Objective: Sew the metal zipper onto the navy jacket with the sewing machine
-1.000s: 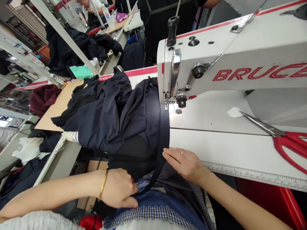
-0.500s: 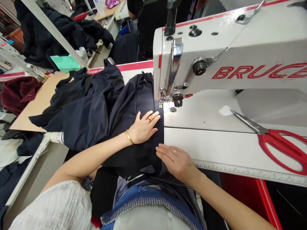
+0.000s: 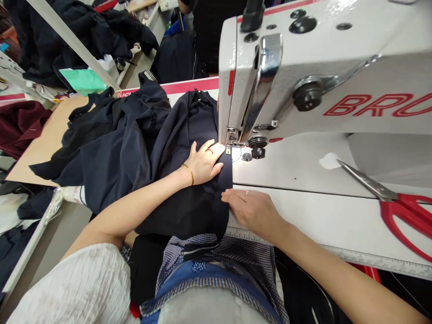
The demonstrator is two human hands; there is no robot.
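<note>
The left hand (image 3: 204, 162) is lying flat, fingers spread, pressing the navy cloth (image 3: 158, 153) on the table (image 3: 303, 211) just beside the sewing machine (image 3: 320, 72). The right hand (image 3: 251, 209) is resting open, gripping nothing, fingertips touching the cloth's edge. Red scissors (image 3: 401, 209) are lying well apart.

Dark navy woven garment (image 3: 135, 153), centre left. White metal sewing machine (image 3: 324, 67) with red lettering, upper right. Red-handled steel scissors (image 3: 401, 207), right edge. Blue-and-white checked apron (image 3: 216, 261), bottom centre. Mint-green paper sheet (image 3: 83, 80), upper left. Maroon cloth heap (image 3: 20, 126), left edge.
</note>
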